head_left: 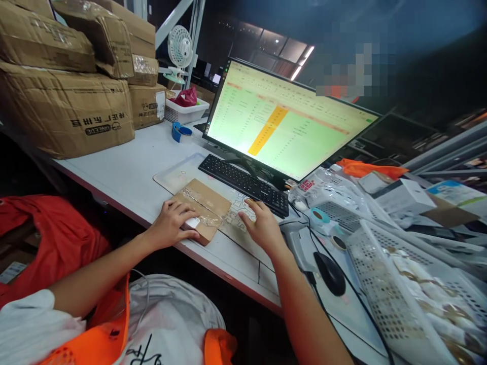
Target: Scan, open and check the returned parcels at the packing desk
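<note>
A small flat cardboard box (207,200), sealed with clear tape, lies on the desk mat near the table's front edge. My left hand (174,223) grips its left end, fingers over the top and thumb along the near side. A white patch, perhaps a label, shows beside that thumb. To the right of the box, my right hand (262,225) is held over the mat with fingers apart and nothing in them. Just beyond it lies a black keyboard (243,180). A grey handheld barcode scanner (297,243) is beside my right wrist.
A monitor (289,121) showing a spreadsheet stands behind the keyboard. Cardboard cartons (68,111) are stacked at the left. A blue tape roll (180,133) and a small fan (180,46) are farther back. On the right are a black mouse (330,274), cables and a white basket (384,284).
</note>
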The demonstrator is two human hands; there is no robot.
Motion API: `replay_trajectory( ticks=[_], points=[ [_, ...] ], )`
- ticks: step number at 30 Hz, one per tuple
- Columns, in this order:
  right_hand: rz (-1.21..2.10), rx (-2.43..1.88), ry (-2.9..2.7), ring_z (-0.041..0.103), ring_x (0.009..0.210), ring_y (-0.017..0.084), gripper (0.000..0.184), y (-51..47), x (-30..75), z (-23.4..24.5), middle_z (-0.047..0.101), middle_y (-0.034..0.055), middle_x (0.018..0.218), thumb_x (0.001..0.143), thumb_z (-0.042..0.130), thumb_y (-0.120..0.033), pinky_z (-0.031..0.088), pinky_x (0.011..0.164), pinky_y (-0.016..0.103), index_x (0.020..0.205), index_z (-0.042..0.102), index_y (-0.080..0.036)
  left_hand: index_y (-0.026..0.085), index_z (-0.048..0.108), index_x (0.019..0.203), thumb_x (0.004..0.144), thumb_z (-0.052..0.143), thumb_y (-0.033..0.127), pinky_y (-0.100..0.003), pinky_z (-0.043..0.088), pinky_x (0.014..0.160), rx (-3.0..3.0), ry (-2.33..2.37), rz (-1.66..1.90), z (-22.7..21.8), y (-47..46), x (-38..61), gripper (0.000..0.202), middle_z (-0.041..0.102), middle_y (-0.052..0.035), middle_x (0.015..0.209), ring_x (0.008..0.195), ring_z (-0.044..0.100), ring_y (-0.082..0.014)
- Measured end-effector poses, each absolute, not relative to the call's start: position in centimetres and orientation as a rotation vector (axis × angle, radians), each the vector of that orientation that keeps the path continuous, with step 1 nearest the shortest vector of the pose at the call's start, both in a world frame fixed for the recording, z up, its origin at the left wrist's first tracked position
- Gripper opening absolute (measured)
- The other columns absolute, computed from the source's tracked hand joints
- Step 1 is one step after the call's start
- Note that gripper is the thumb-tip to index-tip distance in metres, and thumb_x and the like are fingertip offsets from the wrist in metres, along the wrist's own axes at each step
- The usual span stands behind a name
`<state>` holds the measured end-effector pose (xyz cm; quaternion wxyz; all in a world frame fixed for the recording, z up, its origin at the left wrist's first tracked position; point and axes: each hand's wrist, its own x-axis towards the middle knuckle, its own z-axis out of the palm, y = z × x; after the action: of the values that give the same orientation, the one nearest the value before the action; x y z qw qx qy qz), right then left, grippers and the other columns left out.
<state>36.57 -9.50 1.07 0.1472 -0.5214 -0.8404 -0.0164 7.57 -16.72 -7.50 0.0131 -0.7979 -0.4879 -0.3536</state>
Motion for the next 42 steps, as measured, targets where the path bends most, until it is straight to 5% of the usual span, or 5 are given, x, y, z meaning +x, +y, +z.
replay_trajectory(
  ticks=[7,16,29,35,42],
  points=[
    [0.215,-1.134,-2.680,0.054,0.130,0.029,0.051,-6.2,27.6,1.0,0.057,0.0152,0.143,0.093,0.072,-0.042,0.042,0.111,0.044,0.137,0.064,-0.018,0.024,0.069,0.128,0.088,0.076,0.056,-0.045,0.035,0.102,-2.507,-1.538,-1.093,-7.4,-16.8,7.5,0.051,0.069,-0.0095,0.129,0.121,0.059,-0.0283],
    [-0.327,-1.134,-2.831,0.062,0.116,0.028,0.031,-7.3,26.0,1.4,0.069,0.0134,0.127,0.107,0.049,-0.034,0.041,0.100,0.039,0.127,0.065,-0.015,0.024,0.067,0.129,0.093,0.070,0.055,-0.047,0.033,0.102,-2.471,-1.494,-1.126,-7.7,-16.6,7.8,0.047,0.069,-0.0084,0.127,0.120,0.060,-0.0283],
    [-0.433,-1.237,-2.759,0.064,0.109,0.026,0.038,-7.2,24.8,-0.1,0.072,0.0139,0.118,0.111,0.030,-0.027,0.041,0.094,0.035,0.119,0.065,-0.014,0.022,0.066,0.131,0.093,0.072,0.043,-0.048,0.036,0.102,-2.429,-1.508,-1.071,-7.7,-16.3,8.3,0.045,0.068,-0.0094,0.129,0.119,0.060,-0.0294],
    [-0.333,-1.565,-2.557,0.063,0.118,0.028,0.037,-2.8,24.6,3.8,0.068,0.0193,0.127,0.107,0.032,-0.017,0.043,0.093,0.033,0.125,0.064,-0.013,0.023,0.066,0.132,0.091,0.075,0.040,-0.049,0.035,0.103,-2.470,-1.521,-1.075,-7.7,-17.0,8.2,0.045,0.067,-0.0092,0.129,0.119,0.060,-0.0297],
    [-0.241,-1.783,-2.354,0.070,0.107,0.026,0.042,1.6,26.9,5.7,0.075,0.0132,0.116,0.111,0.030,-0.035,0.048,0.084,0.030,0.123,0.067,-0.020,0.026,0.065,0.134,0.089,0.077,0.041,-0.049,0.037,0.104,-2.592,-1.527,-1.030,-5.8,-17.9,7.5,0.049,0.066,-0.0085,0.128,0.119,0.059,-0.0294]
  ],
)
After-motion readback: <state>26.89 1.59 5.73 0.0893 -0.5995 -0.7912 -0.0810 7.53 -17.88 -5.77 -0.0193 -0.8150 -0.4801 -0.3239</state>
